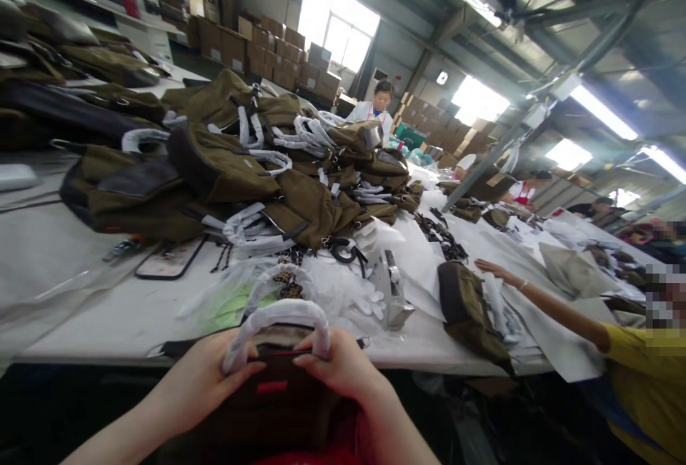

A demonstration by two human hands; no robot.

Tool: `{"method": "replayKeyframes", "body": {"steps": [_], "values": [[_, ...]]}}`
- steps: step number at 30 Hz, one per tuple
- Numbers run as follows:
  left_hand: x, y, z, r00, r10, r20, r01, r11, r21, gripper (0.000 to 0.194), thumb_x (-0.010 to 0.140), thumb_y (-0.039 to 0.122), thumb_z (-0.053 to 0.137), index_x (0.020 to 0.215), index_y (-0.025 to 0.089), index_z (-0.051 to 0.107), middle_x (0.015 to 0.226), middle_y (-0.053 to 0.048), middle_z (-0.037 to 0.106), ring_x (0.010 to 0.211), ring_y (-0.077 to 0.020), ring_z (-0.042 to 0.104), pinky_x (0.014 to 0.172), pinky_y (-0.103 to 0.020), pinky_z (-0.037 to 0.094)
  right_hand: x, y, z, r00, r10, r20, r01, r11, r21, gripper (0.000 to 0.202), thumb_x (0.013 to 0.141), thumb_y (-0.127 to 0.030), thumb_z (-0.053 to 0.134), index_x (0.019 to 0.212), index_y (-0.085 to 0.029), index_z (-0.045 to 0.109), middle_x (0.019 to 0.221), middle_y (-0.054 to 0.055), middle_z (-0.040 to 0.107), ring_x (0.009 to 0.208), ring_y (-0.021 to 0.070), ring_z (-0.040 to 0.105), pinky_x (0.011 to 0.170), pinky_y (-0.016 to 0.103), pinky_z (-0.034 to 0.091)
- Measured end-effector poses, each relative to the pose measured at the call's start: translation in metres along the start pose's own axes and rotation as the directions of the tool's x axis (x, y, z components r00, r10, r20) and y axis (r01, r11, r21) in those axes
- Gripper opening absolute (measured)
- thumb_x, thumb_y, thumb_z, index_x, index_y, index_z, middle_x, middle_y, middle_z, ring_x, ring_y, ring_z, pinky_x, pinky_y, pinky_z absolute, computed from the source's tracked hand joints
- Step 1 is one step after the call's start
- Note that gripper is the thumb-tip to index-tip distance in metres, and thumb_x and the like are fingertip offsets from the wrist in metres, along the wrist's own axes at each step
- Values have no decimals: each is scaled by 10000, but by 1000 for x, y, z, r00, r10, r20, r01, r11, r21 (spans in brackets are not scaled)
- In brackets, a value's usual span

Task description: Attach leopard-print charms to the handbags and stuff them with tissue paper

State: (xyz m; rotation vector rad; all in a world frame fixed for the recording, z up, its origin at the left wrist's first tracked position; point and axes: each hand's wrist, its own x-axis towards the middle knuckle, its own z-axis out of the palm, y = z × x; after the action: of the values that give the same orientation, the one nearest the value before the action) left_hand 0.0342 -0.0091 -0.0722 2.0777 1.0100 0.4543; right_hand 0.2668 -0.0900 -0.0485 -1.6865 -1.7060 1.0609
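Brown bag, seemingly half-hidden under left hand, right hand.

No legible text, label, brand or number can be made out on any bag, box or surface.

Handbag: sat at the near table edge, gripped between left hand and right hand; wrapped handle arched just above the grip. Bag pile lay beyond, left. Phone lay left, beyond. Co-worker's hand rested on the table well right, single bag between.
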Motion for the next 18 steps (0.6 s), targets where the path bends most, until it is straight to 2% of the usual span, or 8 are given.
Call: {"method": "replayKeyframes", "body": {"steps": [6, 8, 10, 11, 13, 14, 16, 18], "values": [[6, 7, 19, 982, -186, -20, 187, 981, 41, 187, 726, 353, 651, 828, 200, 685, 869, -68, 723, 847, -262, 659, 799, -346, 501, 11, 7, 0, 996, 84, 35, -77, 981, -180, 171, 796, -308, 645, 878, -227, 771, 785, 30, 751, 733, 213, 688, 651, 267, 477], [5, 5, 12, 991, -118, -58, 117, 993, -31, 257, 727, 385, 660, 906, 201, 689, 935, -69, 724, 892, -259, 656, 818, -338, 509, 10, 14, 7, 996, 80, -34, -85, 974, -210, 209, 770, -313, 671, 938, -220, 754, 862, 47, 752, 804, 238, 697, 725, 303, 511], [10, -3, -6, 980, -52, -190, 30, 993, -115, 318, 821, 450, 554, 980, 204, 676, 997, -68, 717, 923, -235, 653, 801, -305, 521, 2, 20, 12, 982, -7, -191, -40, 970, -239, 391, 723, -308, 713, 1103, -216, 698, 1064, 76, 721, 991, 274, 668, 868, 358, 512], [16, -10, -18, 958, -76, -276, 43, 991, -125, 362, 880, 463, 455, 1014, 200, 665, 1012, -70, 715, 924, -222, 656, 782, -289, 526, -3, 23, 12, 956, -73, -285, -5, 964, -265, 490, 706, -312, 728, 1180, -208, 656, 1165, 94, 682, 1087, 292, 629, 936, 388, 492], [35, -30, -44, 857, -240, -456, 260, 965, -21, 406, 923, 434, 353, 1018, 176, 653, 1027, -85, 714, 929, -210, 663, 764, -264, 522, -14, 28, 11, 867, -214, -450, 64, 944, -325, 572, 725, -334, 718, 1262, -187, 588, 1281, 129, 610, 1200, 316, 556, 1003, 440, 456], [48, -41, -56, 821, -301, -485, 387, 918, 86, 383, 917, 396, 366, 1046, 171, 647, 1065, -87, 710, 963, -204, 659, 825, -262, 507, -20, 29, 10, 819, -267, -508, 92, 935, -343, 547, 758, -344, 692, 1267, -180, 576, 1291, 140, 597, 1211, 320, 546, 1006, 456, 454], [75, -62, -73, 785, -361, -503, 484, 865, 135, 364, 879, 336, 423, 1046, 110, 655, 1094, -158, 699, 995, -257, 655, 891, -326, 483, -29, 31, 8, 749, -334, -573, 147, 926, -348, 448, 814, -340, 642, 1232, -189, 588, 1254, 145, 613, 1178, 317, 566, 982, 468, 469], [99, -75, -79, 776, -391, -495, 533, 826, 183, 388, 833, 367, 495, 993, 60, 672, 1080, -239, 687, 1029, -331, 641, 894, -381, 476, -35, 31, 8, 739, -369, -563, 208, 920, -331, 355, 823, -307, 637, 1167, -222, 625, 1187, 131, 646, 1112, 310, 604, 928, 449, 505]]}}
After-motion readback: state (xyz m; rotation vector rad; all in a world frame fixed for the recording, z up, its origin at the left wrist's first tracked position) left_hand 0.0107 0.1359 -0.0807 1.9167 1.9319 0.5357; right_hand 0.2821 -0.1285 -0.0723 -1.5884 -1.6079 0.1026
